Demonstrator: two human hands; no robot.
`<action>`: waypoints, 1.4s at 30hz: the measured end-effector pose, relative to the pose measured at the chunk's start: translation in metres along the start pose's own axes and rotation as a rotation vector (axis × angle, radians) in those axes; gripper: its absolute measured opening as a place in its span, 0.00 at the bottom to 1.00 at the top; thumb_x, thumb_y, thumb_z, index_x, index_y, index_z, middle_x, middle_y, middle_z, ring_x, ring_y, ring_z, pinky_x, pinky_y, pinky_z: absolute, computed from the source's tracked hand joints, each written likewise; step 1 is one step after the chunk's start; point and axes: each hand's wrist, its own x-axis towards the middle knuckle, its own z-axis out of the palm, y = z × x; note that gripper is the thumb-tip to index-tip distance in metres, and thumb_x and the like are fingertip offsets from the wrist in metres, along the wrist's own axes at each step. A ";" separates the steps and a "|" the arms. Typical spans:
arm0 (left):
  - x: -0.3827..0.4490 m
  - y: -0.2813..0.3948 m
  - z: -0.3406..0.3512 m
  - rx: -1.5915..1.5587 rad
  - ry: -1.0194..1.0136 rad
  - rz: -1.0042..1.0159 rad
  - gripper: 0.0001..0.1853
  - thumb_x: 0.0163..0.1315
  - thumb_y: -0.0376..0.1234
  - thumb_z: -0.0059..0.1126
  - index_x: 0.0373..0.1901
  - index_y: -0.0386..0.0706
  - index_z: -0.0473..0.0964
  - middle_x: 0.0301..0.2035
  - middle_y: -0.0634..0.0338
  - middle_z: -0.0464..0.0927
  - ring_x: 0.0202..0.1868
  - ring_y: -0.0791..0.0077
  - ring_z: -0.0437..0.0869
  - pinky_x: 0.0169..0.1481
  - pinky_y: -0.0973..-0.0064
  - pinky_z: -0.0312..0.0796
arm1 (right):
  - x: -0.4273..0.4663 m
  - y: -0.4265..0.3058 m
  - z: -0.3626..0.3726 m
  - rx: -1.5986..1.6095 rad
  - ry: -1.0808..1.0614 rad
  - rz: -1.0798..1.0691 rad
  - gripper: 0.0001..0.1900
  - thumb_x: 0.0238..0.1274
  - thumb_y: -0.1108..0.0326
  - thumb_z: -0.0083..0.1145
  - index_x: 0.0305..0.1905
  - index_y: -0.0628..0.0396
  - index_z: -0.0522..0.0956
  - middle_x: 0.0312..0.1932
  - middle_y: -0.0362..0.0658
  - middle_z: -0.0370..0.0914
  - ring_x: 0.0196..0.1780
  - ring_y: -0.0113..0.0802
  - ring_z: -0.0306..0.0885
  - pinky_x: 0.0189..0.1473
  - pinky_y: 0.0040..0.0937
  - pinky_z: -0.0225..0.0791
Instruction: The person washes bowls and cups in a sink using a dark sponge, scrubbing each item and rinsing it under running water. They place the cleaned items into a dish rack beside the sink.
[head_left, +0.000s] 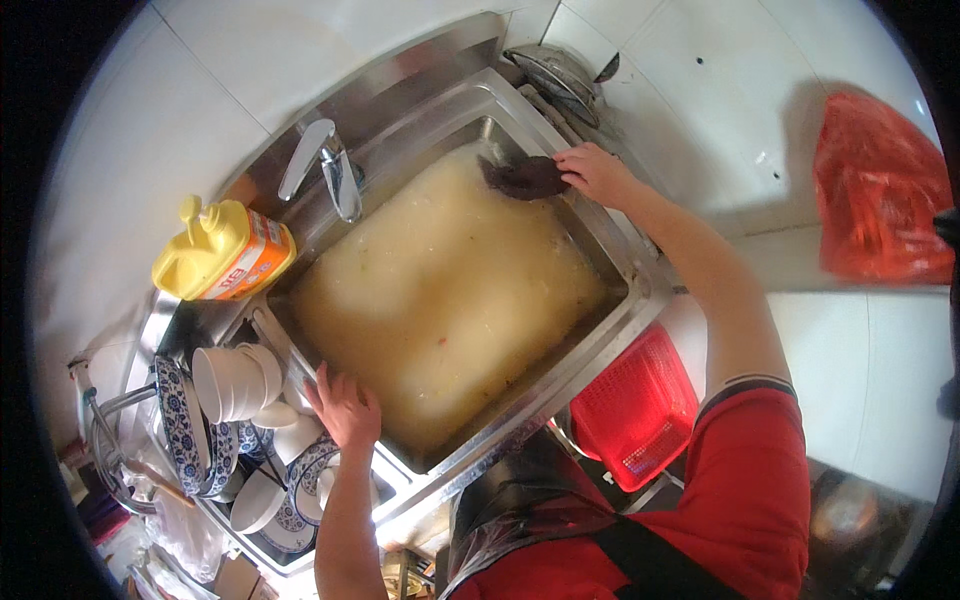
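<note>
A stainless steel sink basin (630, 289) is full of cloudy, yellowish water with small food bits afloat. At its far right corner, my right hand (600, 176) grips the end of a dark brown scrubbing pad or cloth (525, 178), which lies partly in the water. My left hand (346, 411) rests on the divider at the basin's left side, fingers spread and holding nothing. Beside it, the second basin is heaped with white bowls (229, 382), white spoons or small bowls and blue-patterned plates (180, 427).
A chrome faucet (334, 169) stands behind the basin, with a yellow detergent jug (225, 251) to its left. Wire strainers (559, 79) lean at the back corner. A red plastic basket (637, 409) sits below the sink's right side, and a red plastic bag (881, 195) is at the far right.
</note>
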 end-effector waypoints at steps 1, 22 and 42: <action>-0.001 0.001 0.001 -0.004 0.008 0.011 0.09 0.54 0.31 0.55 0.34 0.36 0.78 0.41 0.50 0.78 0.66 0.49 0.66 0.74 0.40 0.48 | -0.019 -0.002 0.002 -0.012 0.003 0.007 0.14 0.66 0.63 0.56 0.52 0.58 0.80 0.60 0.42 0.76 0.61 0.43 0.72 0.63 0.39 0.66; -0.016 -0.008 0.006 0.037 -0.021 -0.015 0.15 0.60 0.37 0.51 0.35 0.34 0.82 0.45 0.50 0.82 0.68 0.55 0.64 0.75 0.45 0.47 | -0.226 -0.076 0.032 -0.043 0.129 0.374 0.11 0.61 0.70 0.55 0.44 0.60 0.82 0.50 0.51 0.80 0.55 0.51 0.76 0.60 0.43 0.69; -0.019 -0.018 0.011 0.000 -0.086 -0.038 0.22 0.62 0.47 0.50 0.42 0.41 0.84 0.50 0.56 0.82 0.69 0.58 0.63 0.75 0.41 0.43 | -0.226 -0.312 0.099 0.057 0.253 0.370 0.14 0.56 0.64 0.62 0.42 0.64 0.79 0.45 0.56 0.78 0.52 0.55 0.74 0.56 0.47 0.69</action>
